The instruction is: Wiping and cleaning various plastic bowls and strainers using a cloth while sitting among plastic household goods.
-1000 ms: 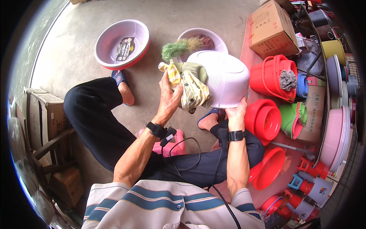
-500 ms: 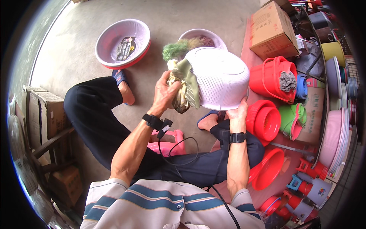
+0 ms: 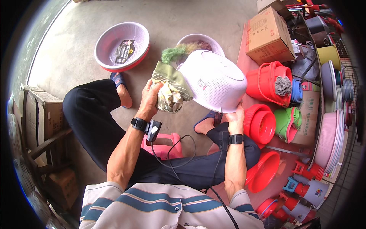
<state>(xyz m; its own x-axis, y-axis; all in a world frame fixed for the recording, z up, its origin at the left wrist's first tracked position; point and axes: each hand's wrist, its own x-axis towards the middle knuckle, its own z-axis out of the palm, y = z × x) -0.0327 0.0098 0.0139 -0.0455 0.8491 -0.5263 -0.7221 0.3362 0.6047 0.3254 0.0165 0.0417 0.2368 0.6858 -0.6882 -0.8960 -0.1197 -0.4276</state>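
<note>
My left hand [image 3: 148, 100] is closed on a crumpled olive-green and cream cloth [image 3: 169, 89], with the cloth's edge against or very near a white plastic colander [image 3: 213, 82]. The colander is tilted with its base turned up and away from me. At its lower right rim, my right hand [image 3: 235, 113] grips it; some of those fingers are hidden behind the wall. Beyond the colander, a second pale basket [image 3: 216, 42] stands on the floor, partly covered, with green and brownish mesh tangle [image 3: 179, 52] at its rim.
At far left, a pale basin with a dark label [image 3: 101, 44] is nested over a red one. Red buckets [image 3: 263, 84], red basins [image 3: 263, 126], a green bucket [image 3: 284, 122] and a cardboard box [image 3: 267, 38] line the right side. A pink stool [image 3: 164, 143] stands below my arms.
My left hand has moved left and slightly down with the cloth, which now spreads more openly. The colander has turned a little, bringing a small red label on its side into view.
</note>
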